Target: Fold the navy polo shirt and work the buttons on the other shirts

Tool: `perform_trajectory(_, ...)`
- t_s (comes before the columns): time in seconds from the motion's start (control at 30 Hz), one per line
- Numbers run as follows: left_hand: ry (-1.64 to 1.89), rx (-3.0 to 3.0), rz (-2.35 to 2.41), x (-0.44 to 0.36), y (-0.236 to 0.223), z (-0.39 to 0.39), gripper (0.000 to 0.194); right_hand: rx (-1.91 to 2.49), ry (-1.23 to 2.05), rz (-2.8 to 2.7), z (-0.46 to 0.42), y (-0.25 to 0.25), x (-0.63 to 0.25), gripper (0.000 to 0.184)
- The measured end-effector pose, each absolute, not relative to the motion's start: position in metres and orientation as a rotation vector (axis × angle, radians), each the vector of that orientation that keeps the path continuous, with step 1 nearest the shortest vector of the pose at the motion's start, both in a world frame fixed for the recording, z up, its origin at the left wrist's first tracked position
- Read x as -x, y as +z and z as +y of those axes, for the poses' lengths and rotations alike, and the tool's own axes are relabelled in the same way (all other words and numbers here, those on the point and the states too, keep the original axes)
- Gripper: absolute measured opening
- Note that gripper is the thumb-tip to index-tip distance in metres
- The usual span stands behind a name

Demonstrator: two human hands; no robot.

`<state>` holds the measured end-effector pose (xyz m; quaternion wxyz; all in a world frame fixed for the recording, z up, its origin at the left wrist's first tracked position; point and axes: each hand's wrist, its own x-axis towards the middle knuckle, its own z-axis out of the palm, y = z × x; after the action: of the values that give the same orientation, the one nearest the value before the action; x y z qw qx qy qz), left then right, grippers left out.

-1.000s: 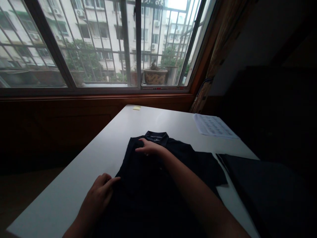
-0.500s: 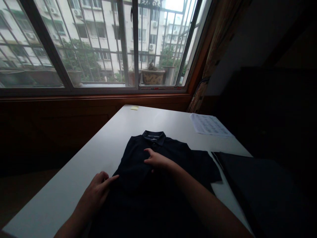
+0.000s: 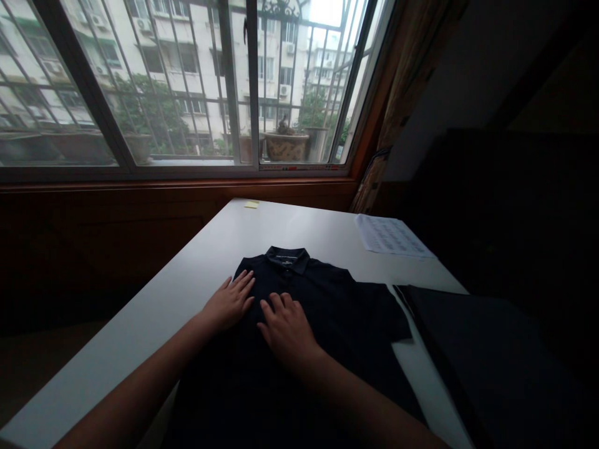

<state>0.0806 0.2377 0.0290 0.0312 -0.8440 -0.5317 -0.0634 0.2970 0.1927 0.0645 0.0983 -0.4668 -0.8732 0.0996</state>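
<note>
While the shirt [image 3: 334, 308] runs lengthwise from its collar [image 3: 300, 264] toward the person, left hand [image 3: 229, 304]: flat, left of collar. Right hand [image 3: 290, 330]: bent, nearside of it; neither grasping.

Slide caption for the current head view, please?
Left hand and right hand over a dark collared shirt laid on a white table near a window.

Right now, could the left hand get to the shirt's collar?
Probably yes. The left hand is spread over the shirt's edge near the collar, with seemingly only dark cloth between. The right hand is lower on the chest, leaving that way free.
</note>
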Motion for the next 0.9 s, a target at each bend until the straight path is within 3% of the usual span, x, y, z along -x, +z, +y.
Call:
perform_trajectory(0.37, -0.158, 2.575, -1.701, -0.069, 0.021, 0.288, 0.058, 1.121, 0.457, -2.652, 0.165, 0.034, -0.321, 0.059)
perform_trajectory(0.73, -0.275, 2.634, -1.456, -0.069, 0.014, 0.187, 0.06, 1.068, 0.5, -2.647, 0.164, 0.036, -0.327, 0.065)
perform_trajectory(0.9, -0.259, 2.616, -1.5, -0.066, 0.007, 0.177, 0.062, 1.057, 0.522, -2.575, 0.187, 0.048, -0.353, 0.048)
